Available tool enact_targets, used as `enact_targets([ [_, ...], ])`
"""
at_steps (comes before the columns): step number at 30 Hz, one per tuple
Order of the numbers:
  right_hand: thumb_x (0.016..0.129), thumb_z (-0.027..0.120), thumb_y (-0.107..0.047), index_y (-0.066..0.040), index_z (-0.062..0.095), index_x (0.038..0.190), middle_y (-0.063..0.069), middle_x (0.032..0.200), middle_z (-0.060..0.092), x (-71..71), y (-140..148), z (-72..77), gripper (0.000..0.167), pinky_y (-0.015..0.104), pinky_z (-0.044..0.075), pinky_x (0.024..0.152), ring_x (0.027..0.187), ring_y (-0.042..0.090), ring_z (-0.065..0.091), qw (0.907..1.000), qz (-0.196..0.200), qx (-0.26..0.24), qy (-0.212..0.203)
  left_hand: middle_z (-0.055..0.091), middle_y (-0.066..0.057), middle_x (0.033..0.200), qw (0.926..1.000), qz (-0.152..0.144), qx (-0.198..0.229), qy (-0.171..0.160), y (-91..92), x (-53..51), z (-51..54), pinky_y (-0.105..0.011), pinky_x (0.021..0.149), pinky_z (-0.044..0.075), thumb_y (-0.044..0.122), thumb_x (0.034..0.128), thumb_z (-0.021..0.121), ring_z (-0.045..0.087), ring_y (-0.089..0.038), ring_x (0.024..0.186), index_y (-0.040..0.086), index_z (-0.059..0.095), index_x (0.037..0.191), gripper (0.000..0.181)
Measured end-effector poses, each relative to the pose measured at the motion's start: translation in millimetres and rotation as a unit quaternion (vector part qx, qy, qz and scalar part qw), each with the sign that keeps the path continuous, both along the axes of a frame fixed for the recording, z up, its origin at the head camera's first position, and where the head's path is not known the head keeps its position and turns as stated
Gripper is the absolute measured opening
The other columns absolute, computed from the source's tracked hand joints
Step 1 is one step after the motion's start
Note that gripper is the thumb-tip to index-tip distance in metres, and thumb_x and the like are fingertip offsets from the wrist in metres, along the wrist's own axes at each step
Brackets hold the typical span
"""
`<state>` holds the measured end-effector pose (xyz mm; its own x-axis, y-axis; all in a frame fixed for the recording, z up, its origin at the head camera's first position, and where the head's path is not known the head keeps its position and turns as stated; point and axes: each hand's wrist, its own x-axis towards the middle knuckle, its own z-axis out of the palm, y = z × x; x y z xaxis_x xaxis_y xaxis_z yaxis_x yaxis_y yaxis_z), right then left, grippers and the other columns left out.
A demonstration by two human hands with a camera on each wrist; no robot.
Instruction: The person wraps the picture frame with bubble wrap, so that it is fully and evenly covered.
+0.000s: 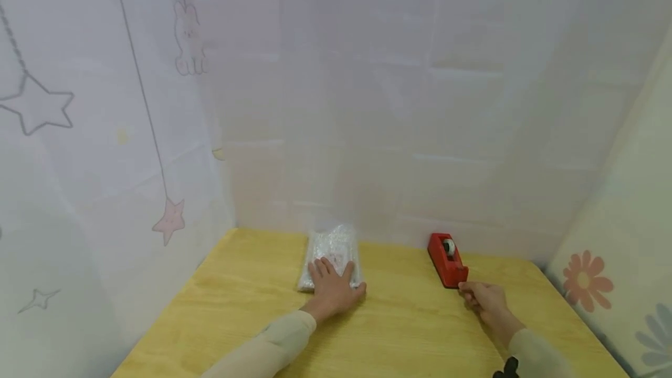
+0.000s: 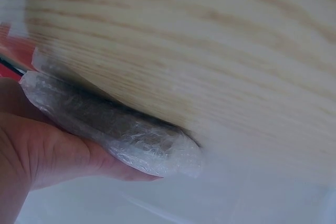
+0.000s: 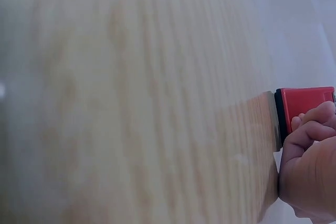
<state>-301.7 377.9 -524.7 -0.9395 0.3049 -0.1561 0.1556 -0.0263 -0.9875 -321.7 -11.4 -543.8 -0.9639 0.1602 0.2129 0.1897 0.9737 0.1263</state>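
A flat package in clear bubble wrap (image 1: 336,249) lies near the table's back edge. My left hand (image 1: 334,291) rests on its near part with spread fingers. In the left wrist view the wrapped package (image 2: 115,119) looks dark inside, and the left hand (image 2: 58,153) lies along it. Farther right stands a red tape dispenser (image 1: 446,261) with a roll of tape (image 1: 448,247) in it. At its near end my right hand (image 1: 487,302) pinches with thumb and forefinger, the other fingers curled; the tape's end is too small to make out. The right wrist view shows this hand (image 3: 312,166) against the dispenser (image 3: 304,103).
Both things sit on a yellow wood-grain table (image 1: 399,331). A pale curtain (image 1: 367,104) hangs right behind its back edge. Printed sheets flank it, with stars (image 1: 170,220) on the left and flowers (image 1: 585,282) on the right.
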Motion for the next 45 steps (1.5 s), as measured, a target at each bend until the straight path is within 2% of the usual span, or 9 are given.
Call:
enact_targets([
  [7, 0.088, 0.074, -0.001, 0.002, 0.068, 0.076, 0.003, 0.061, 0.058, 2.8, -1, -11.7, 0.014, 0.023, 0.040, 0.046, 0.051, 0.009, 0.047, 0.9997, -0.015, 0.006, 0.019, 0.022, -0.046, 0.151, 1.0000, 0.001, 0.009, -0.001, 2.0, 9.6, -0.9, -0.075, 0.109, 0.002, 0.075, 0.0948, 0.038, 0.016, -0.063, 0.141, 0.030, 0.040, 0.159, 0.079],
  [10, 0.089, 0.073, -0.002, 0.002, 0.065, 0.082, 0.005, 0.064, 0.059, 2.8, 0, -15.1, 0.011, 0.026, 0.043, 0.048, 0.054, 0.012, 0.049, 0.9992, -0.025, 0.006, 0.031, 0.022, -0.046, 0.151, 1.0000, 0.001, 0.002, 0.001, 2.6, 7.1, -3.1, -0.075, 0.109, 0.002, 0.075, 0.0952, 0.036, 0.016, -0.063, 0.141, 0.030, 0.039, 0.159, 0.078],
  [13, 0.088, 0.071, 0.000, 0.002, 0.062, 0.085, 0.007, 0.065, 0.060, 2.2, 2, -15.3, 0.010, 0.029, 0.047, 0.049, 0.055, 0.015, 0.052, 0.9982, -0.037, 0.032, 0.034, 0.021, -0.047, 0.151, 1.0000, 0.001, 0.000, 0.006, 3.3, 2.4, -4.6, -0.076, 0.109, 0.002, 0.076, 0.0950, 0.035, 0.016, -0.063, 0.141, 0.030, 0.039, 0.159, 0.079],
  [17, 0.086, 0.070, 0.001, 0.003, 0.064, 0.085, 0.008, 0.065, 0.063, 1.9, 4, -12.9, 0.006, 0.028, 0.048, 0.048, 0.055, 0.015, 0.056, 0.9959, -0.044, 0.070, 0.036, 0.022, -0.047, 0.151, 0.9999, 0.003, -0.001, 0.010, 4.2, 1.7, 0.1, -0.076, 0.109, 0.003, 0.077, 0.0945, 0.035, 0.016, -0.063, 0.141, 0.032, 0.038, 0.159, 0.079],
  [24, 0.091, 0.070, 0.002, 0.011, 0.067, 0.102, 0.011, 0.078, 0.067, 11.4, 8, -10.8, 0.015, 0.026, 0.051, 0.053, 0.060, 0.014, 0.060, 0.9989, -0.001, 0.014, 0.044, 0.022, -0.045, 0.152, 1.0000, 0.000, -0.008, -0.002, 3.2, 5.7, 5.4, -0.076, 0.109, 0.004, 0.077, 0.0956, 0.033, 0.015, -0.063, 0.142, 0.032, 0.037, 0.160, 0.078],
  [29, 0.094, 0.071, -0.005, 0.010, 0.068, 0.108, 0.011, 0.082, 0.069, 23.5, 12, -7.3, 0.021, 0.026, 0.053, 0.057, 0.065, 0.014, 0.061, 0.9965, 0.034, 0.065, 0.041, 0.021, -0.044, 0.153, 0.9997, 0.000, -0.019, -0.016, 3.9, 9.1, 11.9, -0.075, 0.109, 0.004, 0.076, 0.0965, 0.033, 0.015, -0.062, 0.142, 0.032, 0.035, 0.161, 0.078],
  [35, 0.096, 0.074, -0.016, 0.007, 0.071, 0.111, 0.018, 0.082, 0.068, 33.5, 11, 7.1, 0.028, 0.030, 0.052, 0.058, 0.066, 0.023, 0.062, 0.9735, 0.099, 0.195, 0.069, 0.024, -0.044, 0.152, 0.9995, -0.006, -0.023, -0.019, 0.4, 14.6, 19.2, -0.074, 0.110, 0.009, 0.074, 0.0972, 0.034, 0.019, -0.061, 0.142, 0.030, 0.038, 0.160, 0.076],
  [39, 0.096, 0.074, -0.021, 0.006, 0.071, 0.111, 0.023, 0.085, 0.068, 35.6, 3, 24.3, 0.031, 0.035, 0.053, 0.061, 0.069, 0.028, 0.063, 0.9601, 0.143, 0.226, 0.083, 0.022, -0.044, 0.153, 0.9993, -0.013, -0.022, -0.027, -1.3, 15.1, 18.2, -0.074, 0.110, 0.008, 0.074, 0.0971, 0.034, 0.017, -0.061, 0.142, 0.031, 0.037, 0.160, 0.077],
  [45, 0.097, 0.072, -0.030, 0.004, 0.069, 0.114, 0.019, 0.077, 0.065, 31.2, -19, 58.7, 0.038, 0.034, 0.049, 0.061, 0.067, 0.027, 0.059, 0.9313, 0.199, 0.281, 0.117, 0.020, -0.043, 0.154, 0.9988, -0.023, -0.022, -0.037, 1.7, 14.9, 17.2, -0.075, 0.110, 0.002, 0.075, 0.0964, 0.035, 0.014, -0.059, 0.144, 0.033, 0.035, 0.161, 0.077],
])
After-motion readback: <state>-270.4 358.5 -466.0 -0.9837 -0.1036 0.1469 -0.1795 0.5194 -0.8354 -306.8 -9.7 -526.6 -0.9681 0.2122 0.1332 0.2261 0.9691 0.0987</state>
